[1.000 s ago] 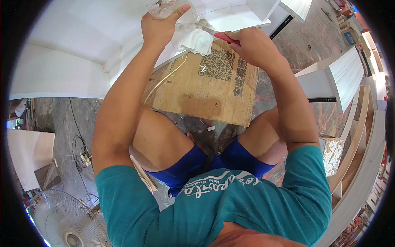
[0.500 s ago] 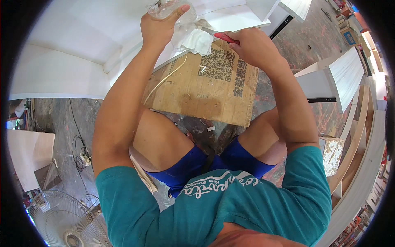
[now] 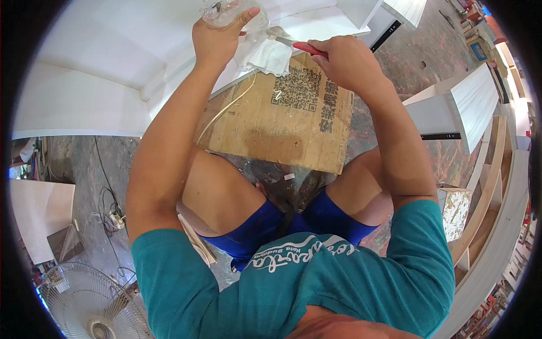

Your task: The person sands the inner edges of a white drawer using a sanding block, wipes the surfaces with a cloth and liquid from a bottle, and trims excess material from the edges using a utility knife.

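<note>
At the top of the view my left hand (image 3: 217, 40) is closed around a clear plastic bottle (image 3: 232, 17), tilted above the white panel. My right hand (image 3: 349, 63) grips a red-handled tool (image 3: 309, 48) with a narrow metal blade pointing left. The blade's tip meets a crumpled white cloth (image 3: 267, 59), which drapes over the panel edge between my hands. Whether the tip presses on the cloth or lies just over it, I cannot tell. A white cabinet (image 3: 107, 62) extends behind and left of the bottle.
Between my knees lies a flattened cardboard sheet (image 3: 254, 135) with a thin pale strip (image 3: 226, 107) on it. White drawer boxes (image 3: 463, 107) with black runners stand right. A fan (image 3: 84, 299) and cables (image 3: 107, 203) are at lower left, a curved wooden frame (image 3: 485, 192) at far right.
My right hand and the red-handled tool have shifted very slightly. The bottle in my left hand has barely moved, and the cloth's folds look a little different.
</note>
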A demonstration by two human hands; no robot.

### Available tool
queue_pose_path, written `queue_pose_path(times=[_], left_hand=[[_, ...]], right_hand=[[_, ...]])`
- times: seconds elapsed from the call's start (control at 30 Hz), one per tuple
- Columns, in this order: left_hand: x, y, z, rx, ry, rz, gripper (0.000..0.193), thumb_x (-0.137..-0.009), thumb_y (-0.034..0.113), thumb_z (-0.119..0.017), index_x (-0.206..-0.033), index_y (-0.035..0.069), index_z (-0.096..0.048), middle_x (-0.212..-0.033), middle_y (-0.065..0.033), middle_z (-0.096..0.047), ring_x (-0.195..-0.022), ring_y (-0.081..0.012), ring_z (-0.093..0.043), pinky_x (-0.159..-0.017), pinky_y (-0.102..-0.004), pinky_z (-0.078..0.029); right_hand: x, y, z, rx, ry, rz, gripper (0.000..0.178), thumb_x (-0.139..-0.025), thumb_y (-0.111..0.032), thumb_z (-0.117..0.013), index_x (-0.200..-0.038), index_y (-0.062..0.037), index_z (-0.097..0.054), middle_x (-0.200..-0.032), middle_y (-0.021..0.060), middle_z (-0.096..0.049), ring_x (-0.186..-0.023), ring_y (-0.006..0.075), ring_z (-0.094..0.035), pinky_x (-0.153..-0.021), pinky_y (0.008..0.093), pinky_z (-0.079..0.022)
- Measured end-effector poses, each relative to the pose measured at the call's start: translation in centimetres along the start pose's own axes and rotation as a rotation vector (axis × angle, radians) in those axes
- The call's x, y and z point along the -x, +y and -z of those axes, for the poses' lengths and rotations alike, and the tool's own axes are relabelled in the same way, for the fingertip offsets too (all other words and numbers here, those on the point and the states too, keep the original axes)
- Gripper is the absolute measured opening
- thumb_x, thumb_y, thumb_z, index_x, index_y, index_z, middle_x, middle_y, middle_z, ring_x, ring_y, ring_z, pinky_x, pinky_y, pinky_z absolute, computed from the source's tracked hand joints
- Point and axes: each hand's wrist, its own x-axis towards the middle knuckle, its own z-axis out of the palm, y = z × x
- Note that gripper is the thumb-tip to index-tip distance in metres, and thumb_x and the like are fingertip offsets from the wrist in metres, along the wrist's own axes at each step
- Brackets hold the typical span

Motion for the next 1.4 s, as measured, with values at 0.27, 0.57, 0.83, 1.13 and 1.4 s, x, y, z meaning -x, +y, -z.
queue_pose_path(times=[0.27,0.57,0.83,1.13,1.4], left_hand=[[0.0,-0.4,-0.2,0.134,-0.009,0.064,0.045,-0.082,0.011,-0.087,-0.116,-0.007,-0.064,-0.109,-0.0151,-0.071,-0.089,-0.0241,-0.072,-0.065,-0.0356,-0.067],[1.7,2.3,0.6,-0.364,-0.217,-0.491,0.047,-0.08,0.026,-0.09,-0.12,0.009,-0.072,-0.118,-0.0057,-0.075,-0.104,-0.0204,-0.071,-0.093,-0.0327,-0.055],[2.0,4.5,3.6,-0.874,-0.368,-0.841,0.045,-0.079,-0.003,-0.07,-0.117,0.02,-0.068,-0.123,0.0027,-0.066,-0.121,-0.0231,-0.061,-0.088,-0.0385,-0.06],[2.1,3.5,5.6,-1.404,-0.339,-0.765,0.044,-0.085,-0.003,-0.061,-0.12,0.023,-0.066,-0.13,0.003,-0.058,-0.135,-0.022,-0.049,-0.091,-0.0489,-0.054],[2.4,1.4,5.0,-1.538,-0.284,-0.701,0.034,-0.091,0.008,-0.063,-0.124,0.018,-0.067,-0.137,-0.0028,-0.052,-0.144,-0.0215,-0.038,-0.099,-0.0564,-0.043]], right_hand=[[0.0,0.2,-0.4,0.012,0.015,-0.006,0.032,-0.092,-0.024,-0.067,-0.121,-0.0134,-0.075,-0.089,0.0222,-0.072,-0.085,0.0417,-0.068,-0.08,0.0495,-0.054],[-0.4,0.0,-0.5,0.041,0.053,-0.038,0.029,-0.091,-0.024,-0.061,-0.112,-0.0169,-0.079,-0.086,0.0204,-0.073,-0.083,0.0407,-0.071,-0.077,0.0498,-0.057],[-1.9,3.1,-1.3,0.146,0.175,-0.171,0.026,-0.095,-0.027,-0.064,-0.114,-0.0152,-0.077,-0.085,0.02,-0.073,-0.08,0.0408,-0.07,-0.075,0.0509,-0.057],[-3.5,2.4,-1.8,0.18,0.202,-0.202,0.025,-0.094,-0.025,-0.061,-0.102,-0.0072,-0.077,-0.086,0.0197,-0.074,-0.079,0.0393,-0.073,-0.073,0.0497,-0.059],[-3.4,0.6,-1.8,0.146,0.2,-0.199,0.024,-0.089,-0.018,-0.059,-0.09,-0.0001,-0.075,-0.085,0.0236,-0.073,-0.08,0.0404,-0.073,-0.074,0.0493,-0.059]])
